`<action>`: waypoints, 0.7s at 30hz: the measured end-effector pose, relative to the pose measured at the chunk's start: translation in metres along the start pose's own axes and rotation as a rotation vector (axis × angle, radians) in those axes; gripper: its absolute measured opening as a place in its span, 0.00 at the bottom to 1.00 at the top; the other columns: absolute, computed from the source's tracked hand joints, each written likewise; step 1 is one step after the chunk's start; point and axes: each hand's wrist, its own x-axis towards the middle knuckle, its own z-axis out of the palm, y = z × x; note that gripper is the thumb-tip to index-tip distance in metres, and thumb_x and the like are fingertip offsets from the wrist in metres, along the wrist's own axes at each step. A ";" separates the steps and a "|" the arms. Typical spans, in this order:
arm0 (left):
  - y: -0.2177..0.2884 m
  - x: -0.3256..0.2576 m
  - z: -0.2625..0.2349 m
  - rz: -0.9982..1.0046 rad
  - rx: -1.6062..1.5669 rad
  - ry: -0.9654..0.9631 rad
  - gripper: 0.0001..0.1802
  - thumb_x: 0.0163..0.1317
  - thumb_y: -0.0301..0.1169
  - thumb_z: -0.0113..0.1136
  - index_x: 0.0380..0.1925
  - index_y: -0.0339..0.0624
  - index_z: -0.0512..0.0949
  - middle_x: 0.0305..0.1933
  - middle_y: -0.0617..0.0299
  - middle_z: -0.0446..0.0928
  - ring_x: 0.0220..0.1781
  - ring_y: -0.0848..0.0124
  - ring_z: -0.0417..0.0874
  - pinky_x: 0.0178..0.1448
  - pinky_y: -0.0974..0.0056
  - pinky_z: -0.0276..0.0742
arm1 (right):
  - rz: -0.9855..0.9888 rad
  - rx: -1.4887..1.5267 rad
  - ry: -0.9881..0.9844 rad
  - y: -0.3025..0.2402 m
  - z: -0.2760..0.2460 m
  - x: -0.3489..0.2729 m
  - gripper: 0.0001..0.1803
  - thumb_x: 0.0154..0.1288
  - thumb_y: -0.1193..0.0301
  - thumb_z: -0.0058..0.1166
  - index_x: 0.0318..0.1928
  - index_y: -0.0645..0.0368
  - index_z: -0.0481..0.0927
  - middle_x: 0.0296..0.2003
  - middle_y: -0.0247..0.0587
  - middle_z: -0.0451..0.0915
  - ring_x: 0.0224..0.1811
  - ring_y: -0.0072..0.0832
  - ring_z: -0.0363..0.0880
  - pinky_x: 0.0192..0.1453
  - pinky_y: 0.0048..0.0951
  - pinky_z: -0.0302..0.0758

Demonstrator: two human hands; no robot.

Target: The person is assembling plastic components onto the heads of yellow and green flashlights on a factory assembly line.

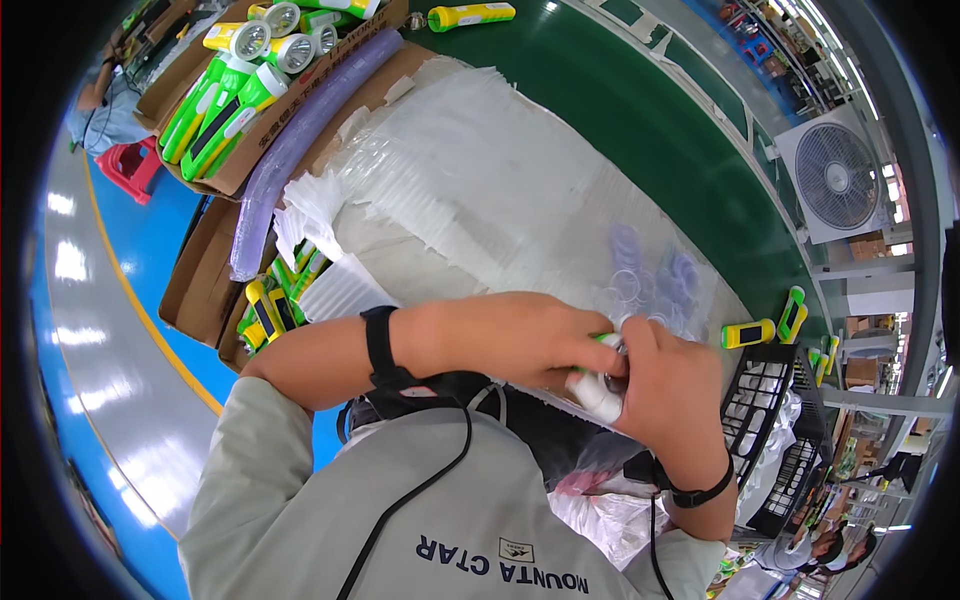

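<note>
Both my hands meet at the near edge of the worktable around a flashlight (597, 393), mostly hidden by my fingers; a white rounded part, a little green and a shiny spot show. My left hand (550, 345) reaches across from the left, its fingers closed on the upper side of it. From the right, my right hand (672, 385) grips the same piece, thumb and fingers bent round it. Just beyond my fingers lies a loose pile of clear plastic rings (650, 280) on the film-covered board (470, 160).
Cardboard boxes (262, 150) of green and yellow flashlights (225, 115) stand at the left, with a clear plastic roll (300, 140) alongside. One yellow flashlight (470, 15) lies at the far edge, another (748, 333) at the right. A black crate (758, 400) and a fan (838, 175) are rightward.
</note>
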 end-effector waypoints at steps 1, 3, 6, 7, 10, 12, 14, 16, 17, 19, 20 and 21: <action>0.000 -0.001 -0.001 0.004 0.011 -0.019 0.21 0.49 0.32 0.65 0.45 0.54 0.73 0.35 0.57 0.71 0.32 0.54 0.78 0.34 0.55 0.75 | -0.164 0.028 0.076 0.004 -0.001 0.002 0.26 0.45 0.50 0.65 0.31 0.58 0.70 0.20 0.35 0.70 0.17 0.36 0.72 0.22 0.34 0.68; -0.004 -0.001 0.002 0.027 -0.019 0.014 0.21 0.49 0.33 0.66 0.45 0.54 0.73 0.35 0.57 0.71 0.32 0.55 0.78 0.34 0.56 0.75 | -0.324 0.055 0.151 0.008 0.000 0.000 0.25 0.46 0.51 0.65 0.29 0.57 0.69 0.19 0.35 0.70 0.16 0.36 0.71 0.21 0.34 0.68; -0.003 0.003 0.004 0.002 0.010 0.051 0.22 0.48 0.33 0.66 0.46 0.55 0.73 0.36 0.57 0.71 0.32 0.55 0.79 0.35 0.56 0.75 | -0.191 -0.005 0.093 0.007 0.005 -0.007 0.25 0.46 0.51 0.64 0.30 0.57 0.70 0.19 0.35 0.70 0.17 0.34 0.72 0.21 0.33 0.68; -0.001 0.005 0.004 -0.045 0.078 0.059 0.23 0.48 0.33 0.66 0.46 0.56 0.73 0.36 0.57 0.71 0.33 0.55 0.79 0.35 0.56 0.75 | -0.054 0.023 0.062 0.002 0.006 -0.005 0.25 0.46 0.51 0.65 0.30 0.57 0.70 0.19 0.36 0.71 0.17 0.34 0.73 0.21 0.33 0.69; -0.007 0.000 0.004 -0.019 0.063 0.042 0.23 0.48 0.32 0.66 0.47 0.55 0.73 0.38 0.58 0.72 0.34 0.56 0.79 0.36 0.57 0.76 | -0.168 0.029 0.153 0.015 0.005 0.007 0.25 0.45 0.50 0.65 0.30 0.56 0.70 0.17 0.35 0.70 0.16 0.33 0.73 0.20 0.32 0.69; -0.006 0.002 0.004 0.023 0.027 0.073 0.23 0.48 0.32 0.66 0.47 0.55 0.73 0.38 0.58 0.72 0.35 0.56 0.79 0.36 0.57 0.76 | -0.443 0.014 0.260 0.020 0.007 0.005 0.25 0.45 0.50 0.65 0.29 0.55 0.70 0.16 0.34 0.69 0.14 0.32 0.72 0.19 0.31 0.68; -0.002 0.007 0.001 -0.005 0.038 0.049 0.22 0.49 0.31 0.65 0.47 0.55 0.72 0.38 0.59 0.72 0.36 0.56 0.79 0.36 0.57 0.76 | -0.188 0.002 0.116 0.018 0.009 -0.001 0.26 0.44 0.49 0.64 0.31 0.56 0.71 0.17 0.35 0.70 0.15 0.33 0.72 0.20 0.32 0.69; 0.002 0.006 0.003 0.006 0.064 0.046 0.23 0.50 0.30 0.65 0.47 0.55 0.71 0.38 0.59 0.72 0.36 0.56 0.79 0.36 0.57 0.76 | -0.162 0.007 0.111 0.013 0.007 -0.003 0.26 0.44 0.49 0.64 0.31 0.56 0.71 0.18 0.36 0.70 0.15 0.33 0.72 0.20 0.32 0.69; 0.003 0.009 0.003 0.025 0.094 0.052 0.23 0.50 0.30 0.64 0.48 0.55 0.71 0.38 0.59 0.71 0.36 0.57 0.79 0.36 0.57 0.76 | -0.141 0.000 0.108 0.012 0.005 -0.003 0.26 0.43 0.50 0.64 0.32 0.56 0.72 0.18 0.36 0.70 0.15 0.33 0.72 0.19 0.32 0.69; -0.006 0.006 0.007 0.056 0.089 0.031 0.25 0.49 0.30 0.65 0.48 0.54 0.70 0.39 0.58 0.71 0.36 0.57 0.79 0.35 0.57 0.76 | -0.158 -0.033 0.121 0.014 0.003 -0.001 0.25 0.43 0.51 0.64 0.32 0.56 0.72 0.18 0.36 0.70 0.15 0.32 0.73 0.20 0.32 0.69; -0.005 0.005 0.009 0.046 0.092 0.029 0.24 0.49 0.30 0.65 0.48 0.53 0.70 0.40 0.58 0.71 0.37 0.56 0.79 0.35 0.57 0.76 | -0.177 -0.054 0.123 0.012 0.005 -0.004 0.25 0.43 0.51 0.64 0.32 0.57 0.72 0.19 0.36 0.70 0.16 0.32 0.73 0.20 0.32 0.69; -0.003 0.004 0.011 0.036 0.094 0.027 0.24 0.49 0.30 0.65 0.48 0.52 0.70 0.41 0.57 0.71 0.37 0.56 0.79 0.36 0.57 0.76 | -0.195 -0.074 0.125 0.010 0.006 -0.006 0.24 0.43 0.52 0.64 0.32 0.57 0.72 0.19 0.36 0.71 0.16 0.31 0.74 0.20 0.31 0.69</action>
